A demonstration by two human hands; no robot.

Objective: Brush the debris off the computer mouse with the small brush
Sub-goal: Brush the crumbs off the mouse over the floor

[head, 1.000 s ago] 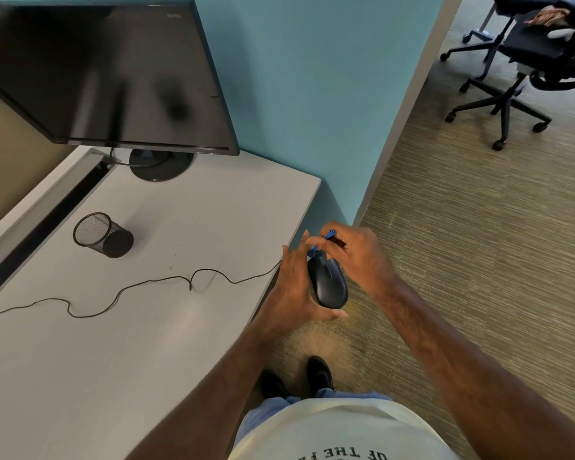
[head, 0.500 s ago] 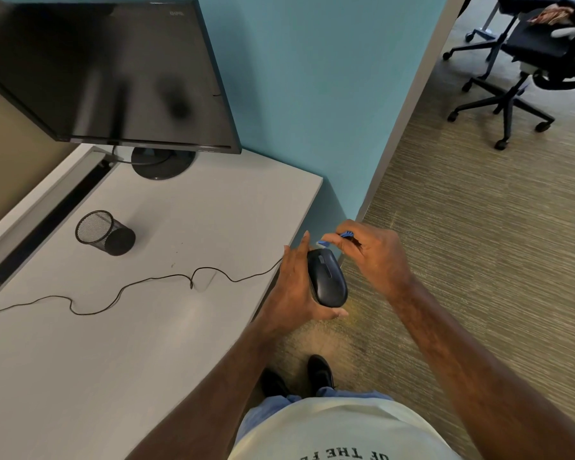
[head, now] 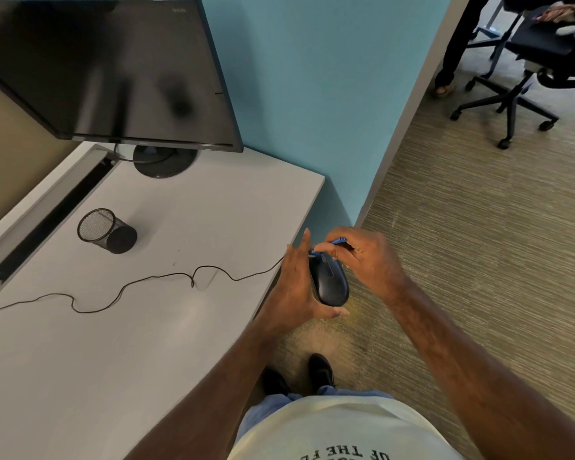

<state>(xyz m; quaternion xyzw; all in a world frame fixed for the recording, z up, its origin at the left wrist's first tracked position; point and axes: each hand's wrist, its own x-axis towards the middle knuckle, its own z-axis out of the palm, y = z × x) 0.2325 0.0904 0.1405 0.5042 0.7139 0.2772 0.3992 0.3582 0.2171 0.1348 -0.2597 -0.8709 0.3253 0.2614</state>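
Compared with half a second earlier, the blue brush (head: 337, 242) has dropped from a raised position back to the front end of the mouse (head: 329, 281), and the right hand (head: 367, 258) has closed in toward the left. Left hand (head: 296, 287): grasps the black mouse from its left side, thumb under the rear end, fingers extended upright along the far edge; the mouse is held in the air just past the edge of the surface (head: 146, 327), above the carpeted floor (head: 478, 260). Right hand: pinches the small brush between thumb and fingertips, directly above and to the right of the mouse's front end; the brush tip meets the mouse near the scroll wheel, though the bristles themselves are too small to make out. Both hands nearly touch at the front of the mouse.

Mouse cable (head: 166, 278): runs from the mouse leftward across the white surface in loose curves to the left edge of the view. Mesh pen cup (head: 105, 230): lies on its side, well apart from the hands, beyond the cable. Monitor (head: 113, 71): dark screen on a round stand at the rear of the surface, against the teal partition wall (head: 312, 94). Office chair (head: 528, 61): on the carpet at upper right. Below the hands: two dark shoes (head: 319, 371), blue trousers and a pale shirt with lettering.
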